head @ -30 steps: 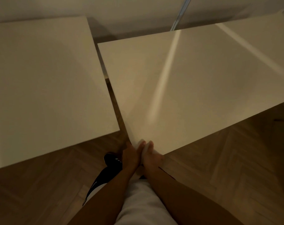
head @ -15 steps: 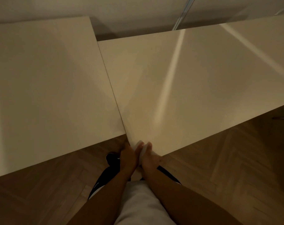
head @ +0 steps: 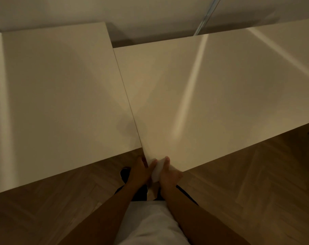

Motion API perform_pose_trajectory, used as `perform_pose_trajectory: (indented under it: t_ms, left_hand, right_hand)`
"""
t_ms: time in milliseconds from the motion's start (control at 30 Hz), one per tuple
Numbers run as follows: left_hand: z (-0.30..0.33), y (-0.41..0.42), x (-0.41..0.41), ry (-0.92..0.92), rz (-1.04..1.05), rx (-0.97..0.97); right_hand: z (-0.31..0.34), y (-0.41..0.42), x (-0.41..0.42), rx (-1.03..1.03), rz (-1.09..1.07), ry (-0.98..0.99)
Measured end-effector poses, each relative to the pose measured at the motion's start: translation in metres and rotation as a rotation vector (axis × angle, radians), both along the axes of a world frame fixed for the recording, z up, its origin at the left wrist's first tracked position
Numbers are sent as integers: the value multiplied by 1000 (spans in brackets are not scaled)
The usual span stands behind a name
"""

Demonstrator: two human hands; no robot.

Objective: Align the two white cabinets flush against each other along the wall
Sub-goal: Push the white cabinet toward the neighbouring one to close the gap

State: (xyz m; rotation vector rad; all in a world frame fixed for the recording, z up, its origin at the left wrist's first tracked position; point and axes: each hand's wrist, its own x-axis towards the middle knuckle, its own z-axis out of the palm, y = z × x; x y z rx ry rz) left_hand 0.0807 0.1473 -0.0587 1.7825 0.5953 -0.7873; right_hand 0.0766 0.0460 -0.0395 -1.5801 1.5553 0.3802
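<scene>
On a herringbone wood floor (head: 238, 191), both hands' fingers (head: 165, 160) wrap the right white flat-topped cabinet's (head: 212, 96) near corner, apparently steering it against the left white cabinet (head: 58, 103).

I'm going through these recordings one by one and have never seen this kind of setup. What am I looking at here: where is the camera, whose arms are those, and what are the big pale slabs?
There is no machine here. The camera sits on a person's head and looks down, so the two bare arms entering from the bottom are the wearer's own.

The big pale slabs are the flat tops of two white cabinets seen from above: the left white cabinet and the right white cabinet. They meet along a thin dark seam. The right one sits further from the pale wall at the back and sticks out further at the front, so they are not yet even.

The left hand and right hand both grip the near corner of the right cabinet. Nothing lies on either top. Below is a brown herringbone wooden floor.
</scene>
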Motion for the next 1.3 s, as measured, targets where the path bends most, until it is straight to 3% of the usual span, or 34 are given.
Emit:
perform_pose_trajectory:
  t_ms: [133, 233, 467, 633, 867, 1300]
  left_hand:
    - [16, 1, -5, -246, -128, 271]
    - [29, -10, -7, -495, -424, 478]
    - [39, -64, -5, -683, -546, 506]
    - [48, -116, 6, -667, -673, 545]
    - [59, -214, 2, -675, -637, 538]
    - [80, -330, 34, -575, -612, 456]
  right_hand:
    - [16, -11, 5, -338, 129, -15]
    - [26, -34, 8, -469, 328, -151]
    - [31, -102, -2, -340, 838, -285]
    - [28, -158, -7, -271, 1049, -382]
    - [46, -235, -2, -184, 957, -504]
    - [42, -359, 21, -101, 838, -462]
